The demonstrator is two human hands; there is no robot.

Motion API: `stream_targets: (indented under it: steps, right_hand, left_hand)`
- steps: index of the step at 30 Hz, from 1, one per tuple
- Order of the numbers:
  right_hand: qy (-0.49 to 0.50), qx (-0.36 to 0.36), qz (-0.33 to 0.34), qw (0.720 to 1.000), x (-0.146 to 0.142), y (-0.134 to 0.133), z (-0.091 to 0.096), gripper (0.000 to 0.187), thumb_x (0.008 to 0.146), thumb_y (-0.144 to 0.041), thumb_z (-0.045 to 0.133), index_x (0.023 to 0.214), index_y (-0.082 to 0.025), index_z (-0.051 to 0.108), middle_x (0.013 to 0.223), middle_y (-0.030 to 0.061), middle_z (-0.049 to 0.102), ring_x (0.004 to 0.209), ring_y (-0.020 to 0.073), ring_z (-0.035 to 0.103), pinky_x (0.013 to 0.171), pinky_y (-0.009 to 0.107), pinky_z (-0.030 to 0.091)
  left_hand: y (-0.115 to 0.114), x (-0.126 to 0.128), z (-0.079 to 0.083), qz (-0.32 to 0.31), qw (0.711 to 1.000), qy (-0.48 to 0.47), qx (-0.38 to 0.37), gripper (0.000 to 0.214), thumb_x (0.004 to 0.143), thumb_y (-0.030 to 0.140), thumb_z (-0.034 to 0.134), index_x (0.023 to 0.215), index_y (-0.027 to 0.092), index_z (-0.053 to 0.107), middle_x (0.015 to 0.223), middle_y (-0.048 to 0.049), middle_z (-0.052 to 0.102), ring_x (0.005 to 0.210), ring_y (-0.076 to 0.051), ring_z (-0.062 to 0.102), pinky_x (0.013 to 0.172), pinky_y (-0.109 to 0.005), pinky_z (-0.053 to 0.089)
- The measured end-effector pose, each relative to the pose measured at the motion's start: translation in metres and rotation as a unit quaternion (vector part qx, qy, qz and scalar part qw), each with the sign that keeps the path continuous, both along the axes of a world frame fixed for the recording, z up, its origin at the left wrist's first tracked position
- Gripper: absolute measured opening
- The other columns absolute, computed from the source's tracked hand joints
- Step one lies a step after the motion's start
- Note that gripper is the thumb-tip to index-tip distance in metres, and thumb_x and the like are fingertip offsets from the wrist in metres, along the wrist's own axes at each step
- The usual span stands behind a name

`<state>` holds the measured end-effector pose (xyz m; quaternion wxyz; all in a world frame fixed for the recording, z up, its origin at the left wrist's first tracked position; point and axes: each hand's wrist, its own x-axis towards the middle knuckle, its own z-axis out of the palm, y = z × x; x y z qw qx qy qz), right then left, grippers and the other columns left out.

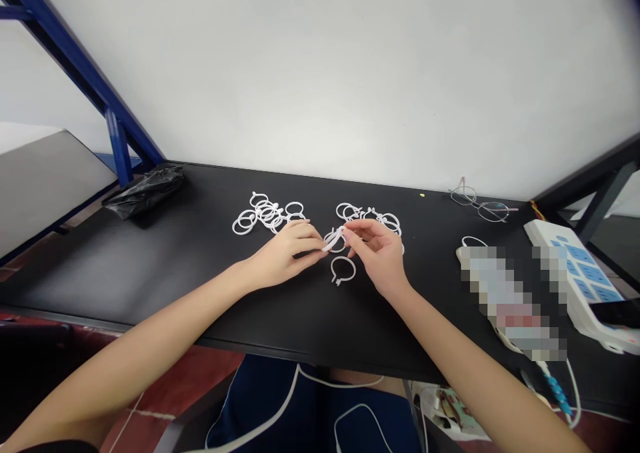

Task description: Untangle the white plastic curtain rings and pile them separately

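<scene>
My left hand [293, 253] and my right hand [376, 252] meet near the middle of the black table. Between them they pinch one white plastic ring [332, 241], seen nearly edge-on, each hand with its fingertips at one end. Just below lies a single white ring [343, 269] with small tabs at its lower left. Beyond my left hand sits a heap of white rings [269, 213], overlapping one another. Another group of white rings [350, 210] lies behind my right hand and is partly hidden by it.
The black table [200, 253] backs onto a white wall. A crumpled black plastic bag [146, 190] lies at the left end. To the right are eyeglasses [480, 203], a blurred-out phone [505, 300] on a cable, and a white power strip [575, 273].
</scene>
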<state>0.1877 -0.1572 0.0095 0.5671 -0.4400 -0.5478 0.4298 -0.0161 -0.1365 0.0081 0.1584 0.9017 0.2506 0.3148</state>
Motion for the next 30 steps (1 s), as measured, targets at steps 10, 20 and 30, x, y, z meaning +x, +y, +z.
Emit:
stream_targets:
  steps: [10,20,30]
  right_hand:
    - [-0.016,0.032,0.026,0.999,0.0,-0.003,0.001,0.015,0.078,-0.032,0.074,0.088,-0.02,0.074,0.085,0.0045,0.069,0.068,0.0134,0.061,0.049,0.023,0.054]
    - [-0.01,0.045,0.044,0.998,0.002,-0.001,0.004,0.01,0.076,-0.029,0.076,0.085,-0.024,0.077,0.079,0.0023,0.065,0.067,0.0128,0.058,0.048,0.024,0.052]
    - [0.028,0.016,0.079,0.996,0.004,0.0,0.006,0.011,0.07,-0.031,0.081,0.076,-0.023,0.077,0.072,0.0003,0.067,0.057,0.0107,0.057,0.047,0.025,0.052]
  left_hand:
    - [-0.006,0.002,0.008,0.075,0.982,-0.065,-0.163,0.049,0.081,0.039,0.073,0.121,0.018,0.055,0.093,-0.0034,0.064,0.086,-0.016,0.061,0.084,-0.033,0.049]
    - [0.002,-0.001,0.007,0.021,0.956,-0.154,-0.247,0.033,0.082,0.034,0.071,0.111,0.018,0.065,0.092,-0.0038,0.056,0.087,-0.015,0.056,0.087,-0.035,0.049]
    - [0.002,-0.002,0.012,-0.03,0.922,-0.219,-0.319,0.032,0.085,0.031,0.068,0.114,0.018,0.064,0.091,-0.004,0.054,0.087,-0.015,0.054,0.087,-0.034,0.05]
